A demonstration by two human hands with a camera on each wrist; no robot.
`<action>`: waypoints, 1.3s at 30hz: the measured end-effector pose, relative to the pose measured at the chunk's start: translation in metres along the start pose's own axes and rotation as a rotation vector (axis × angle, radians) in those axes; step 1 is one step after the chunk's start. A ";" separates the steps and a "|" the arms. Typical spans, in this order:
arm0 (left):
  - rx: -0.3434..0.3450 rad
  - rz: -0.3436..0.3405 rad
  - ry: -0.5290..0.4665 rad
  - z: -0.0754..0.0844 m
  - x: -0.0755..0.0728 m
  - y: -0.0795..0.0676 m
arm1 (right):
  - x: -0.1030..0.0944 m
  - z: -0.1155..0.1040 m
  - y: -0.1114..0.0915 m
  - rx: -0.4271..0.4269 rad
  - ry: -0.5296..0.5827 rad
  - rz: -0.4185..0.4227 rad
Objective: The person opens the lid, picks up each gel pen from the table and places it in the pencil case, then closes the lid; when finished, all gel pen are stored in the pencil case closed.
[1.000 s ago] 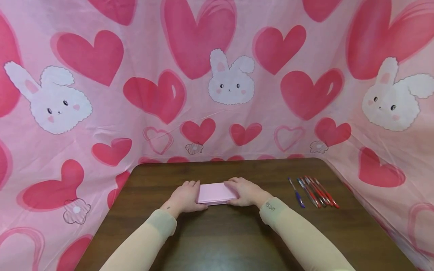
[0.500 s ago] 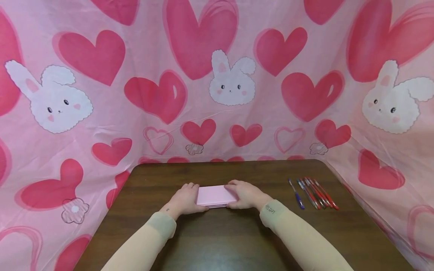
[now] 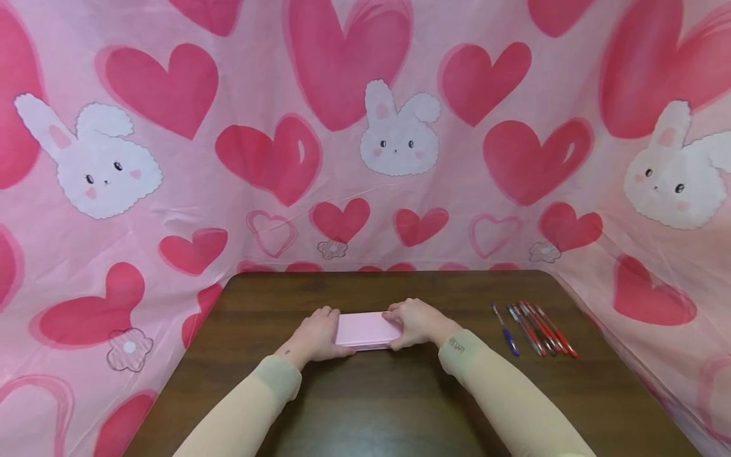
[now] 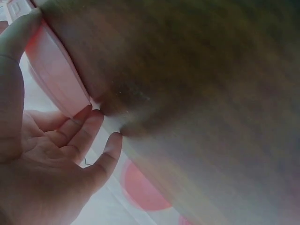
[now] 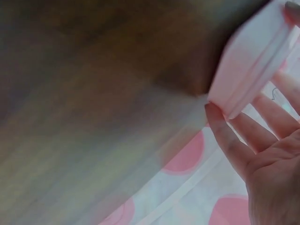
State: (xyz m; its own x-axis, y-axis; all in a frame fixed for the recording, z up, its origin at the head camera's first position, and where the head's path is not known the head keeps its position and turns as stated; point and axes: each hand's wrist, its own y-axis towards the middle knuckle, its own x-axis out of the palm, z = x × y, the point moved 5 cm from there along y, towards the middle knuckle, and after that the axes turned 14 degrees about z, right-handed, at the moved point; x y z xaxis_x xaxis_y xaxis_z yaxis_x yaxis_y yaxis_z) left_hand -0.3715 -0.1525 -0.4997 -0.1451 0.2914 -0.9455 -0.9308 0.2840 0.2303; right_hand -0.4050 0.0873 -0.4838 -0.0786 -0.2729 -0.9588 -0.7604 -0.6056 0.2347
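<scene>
Head view, entry by entry, from my grip outward.

Item: left hand (image 3: 316,334). Grip held to the width of the box's left end, thumb on the near side, fingers at the far left corner.

Item: right hand (image 3: 419,324). Grip likewise on the right end, thumb at the near right corner, a fingertip over the far part of the top.

Item: pink box (image 3: 368,329), one, low and flat, held between both hands; a rim line runs along its side in the right wrist view. The relation that counts, as I judge it: the box lies directly between my palms, its long axis appearing to run left to right, from one hand to the other. Neither hand is nearer; each has an end. Whether its base sits fully on the wood, I cannot tell.

Item: desk (image 3: 371,406), dark wood grain, under the box and my forearms.

Item: blue pen (image 3: 505,328), one, slanting, well apart from my right hand, the nearer of the two.

Item: red pens (image 3: 548,330), a close bunch just right of the blue one, similarly slanted; count uncertain.

Item: pink cloth (image 3: 251,82), printed with hearts and rabbits, hung behind and at both sides.
</scene>
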 end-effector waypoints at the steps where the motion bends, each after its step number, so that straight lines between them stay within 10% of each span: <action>1: 0.006 0.003 0.000 0.000 0.000 0.000 | -0.001 -0.001 0.001 -0.012 -0.012 -0.004; 16: -0.023 0.002 -0.007 -0.002 0.006 0.004 | -0.010 -0.002 0.009 -0.020 -0.010 -0.047; 25: -0.063 0.008 -0.129 -0.012 0.007 -0.001 | -0.014 0.010 -0.001 0.131 0.216 -0.049; 39: -0.199 0.033 -0.298 -0.018 0.006 0.000 | -0.014 0.032 -0.014 0.252 0.448 0.331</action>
State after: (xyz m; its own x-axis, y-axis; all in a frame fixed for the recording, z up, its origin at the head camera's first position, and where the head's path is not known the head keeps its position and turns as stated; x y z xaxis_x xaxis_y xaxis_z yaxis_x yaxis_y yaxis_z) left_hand -0.3780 -0.1673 -0.5094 -0.0996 0.5590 -0.8231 -0.9786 0.0948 0.1829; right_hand -0.4138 0.1240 -0.4792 -0.0995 -0.7375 -0.6679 -0.8752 -0.2545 0.4113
